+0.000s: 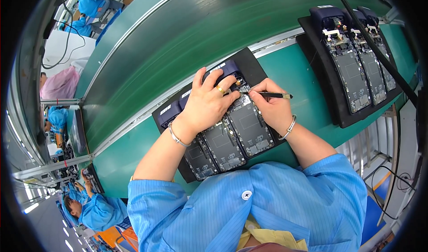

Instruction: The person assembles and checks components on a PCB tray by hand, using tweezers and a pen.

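Observation:
Several opened handheld devices with exposed black circuit boards lie side by side on a black mat [254, 64] in front of me. My left hand [207, 98] curls over the dark purple head of the rightmost device [250, 123], its fingers gripping and steadying it. A slim black tweezers-like tool [276, 95] is pinched in my right hand [272, 107]. The tool's tip meets the upper part of that board, close to my left fingertips. Those fingers partly hide the spot where the tip touches. Two neighbouring boards [220, 146] show below my left wrist.
Another black mat [312, 60] with several similar opened devices [352, 69] lies to the right. Dark bars or cables [379, 51] cross above it. A green conveyor belt [178, 51] runs along the bench's far side. Co-workers in blue [100, 209] sit at the left.

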Action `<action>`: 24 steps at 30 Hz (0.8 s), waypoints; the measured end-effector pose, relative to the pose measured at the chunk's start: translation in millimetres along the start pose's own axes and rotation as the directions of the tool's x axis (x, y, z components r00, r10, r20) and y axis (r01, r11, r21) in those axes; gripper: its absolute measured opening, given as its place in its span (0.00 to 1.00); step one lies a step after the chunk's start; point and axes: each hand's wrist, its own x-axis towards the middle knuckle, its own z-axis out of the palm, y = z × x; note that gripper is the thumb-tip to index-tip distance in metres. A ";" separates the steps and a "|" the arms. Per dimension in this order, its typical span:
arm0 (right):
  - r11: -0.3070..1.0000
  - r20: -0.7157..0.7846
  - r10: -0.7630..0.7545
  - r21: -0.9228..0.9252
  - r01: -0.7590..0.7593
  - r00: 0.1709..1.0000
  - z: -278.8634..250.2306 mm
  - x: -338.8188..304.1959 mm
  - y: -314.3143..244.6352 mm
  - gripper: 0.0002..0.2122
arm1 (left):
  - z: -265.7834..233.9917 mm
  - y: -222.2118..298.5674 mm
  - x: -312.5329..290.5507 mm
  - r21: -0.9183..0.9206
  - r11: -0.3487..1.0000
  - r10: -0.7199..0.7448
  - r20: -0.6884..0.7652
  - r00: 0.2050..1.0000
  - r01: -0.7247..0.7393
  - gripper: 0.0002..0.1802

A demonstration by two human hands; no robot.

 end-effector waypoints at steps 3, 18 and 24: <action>0.968 0.017 -0.155 -0.197 0.155 0.988 -2.4 1.2 -3.9 0.05 | 1.4 0.2 -0.8 -0.020 1.000 -0.002 -0.007 1.000 0.002 0.13; 0.986 -0.074 -0.054 -0.163 0.042 0.996 11.5 -15.5 -12.5 0.02 | -31.8 11.2 -28.4 -0.121 0.975 -0.215 -0.272 0.938 0.189 0.12; 1.000 0.124 0.001 0.028 -0.005 0.992 55.2 -38.0 -16.2 0.04 | -32.1 20.8 -83.6 -0.099 0.967 -0.245 -0.137 0.960 0.233 0.16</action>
